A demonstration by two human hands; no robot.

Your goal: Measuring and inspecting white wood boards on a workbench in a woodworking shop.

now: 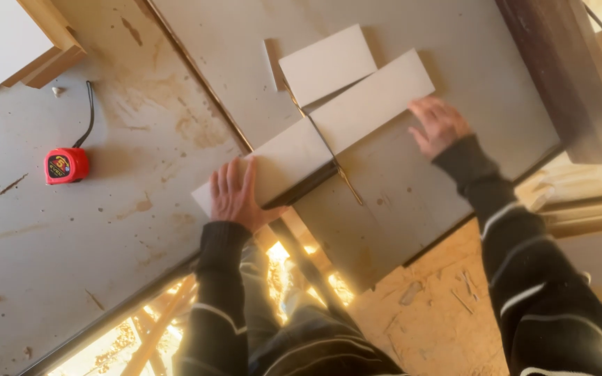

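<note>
left hand (235, 195) flat, released, on white panel (273, 170) | right hand (439, 124) flat, released, on board (374, 101)

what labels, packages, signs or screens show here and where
Label on the tape measure: on the grey table surface, far left of the left hand; a small yellow and black patch on the squarish red case, with a black cord running up from it.
No packages, signs or screens show.
</note>
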